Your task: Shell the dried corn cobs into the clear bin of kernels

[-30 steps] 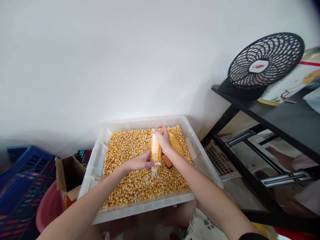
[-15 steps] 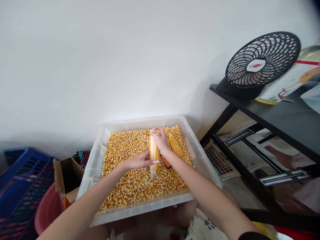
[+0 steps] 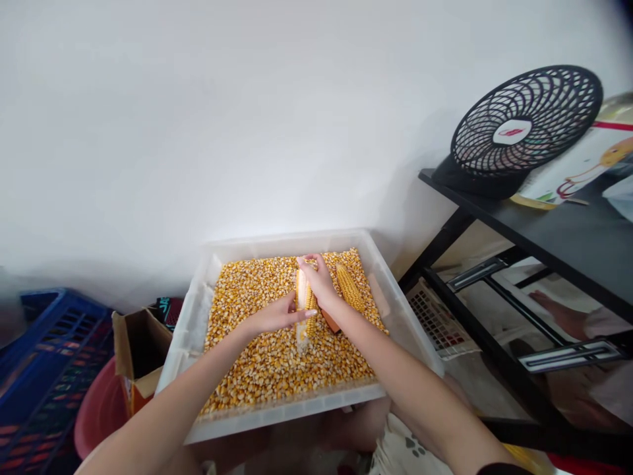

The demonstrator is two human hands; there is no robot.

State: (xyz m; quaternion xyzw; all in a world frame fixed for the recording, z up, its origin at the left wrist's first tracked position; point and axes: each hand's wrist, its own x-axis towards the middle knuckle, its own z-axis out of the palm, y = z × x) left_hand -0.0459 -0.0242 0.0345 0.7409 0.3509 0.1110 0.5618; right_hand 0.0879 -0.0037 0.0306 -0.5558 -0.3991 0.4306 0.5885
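A clear plastic tray (image 3: 395,310) is filled with loose yellow corn kernels (image 3: 267,363). Both hands hold one partly stripped corn cob (image 3: 302,315) upright over the kernels. My left hand (image 3: 274,318) grips its lower part, thumb across the cob. My right hand (image 3: 319,280) wraps its upper end. A whole corn cob (image 3: 350,287) lies on the kernels just right of my right hand. A small brown-orange object (image 3: 330,321) shows under my right wrist.
A black fan (image 3: 519,128) stands on a black shelf (image 3: 554,231) to the right. A white basket (image 3: 435,320) sits under the shelf. Left of the tray are a cardboard box (image 3: 141,349), a pink basin (image 3: 96,412) and a blue crate (image 3: 47,369).
The hands keep hold of the cob and shift slightly on it. The view sways a little left, then back.
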